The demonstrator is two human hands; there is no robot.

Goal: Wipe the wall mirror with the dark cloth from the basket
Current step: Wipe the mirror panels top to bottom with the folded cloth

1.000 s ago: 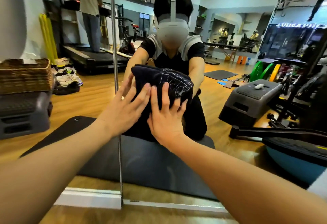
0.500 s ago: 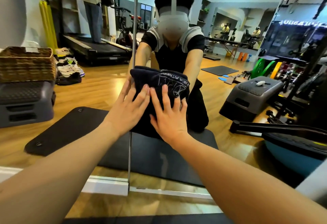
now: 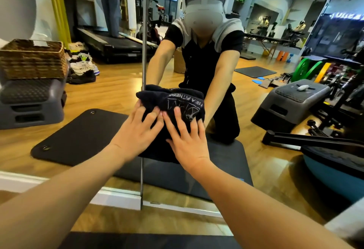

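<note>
The dark cloth [image 3: 173, 101], bunched and printed with pale lettering, lies flat against the wall mirror [image 3: 266, 115] at mid height. My left hand [image 3: 137, 130] presses its left part with spread fingers. Beside it, my right hand [image 3: 187, 140] presses the cloth's right part, fingers straight. The two hands touch at the fingertips. The woven basket [image 3: 33, 59] appears at the left on a grey step platform. The cloth's lower part is hidden behind my hands.
A vertical seam [image 3: 144, 32] splits the mirror panels just left of the cloth. A white baseboard [image 3: 29, 180] runs along the floor. A black mat [image 3: 82, 136], a grey step [image 3: 291, 103], weight plates [image 3: 307, 67] and a treadmill with a person's legs [image 3: 110, 12] show as reflections.
Both hands have slid the cloth down the mirror and to the right of the seam. The view has shifted left, bringing the basket closer to the frame's middle.
</note>
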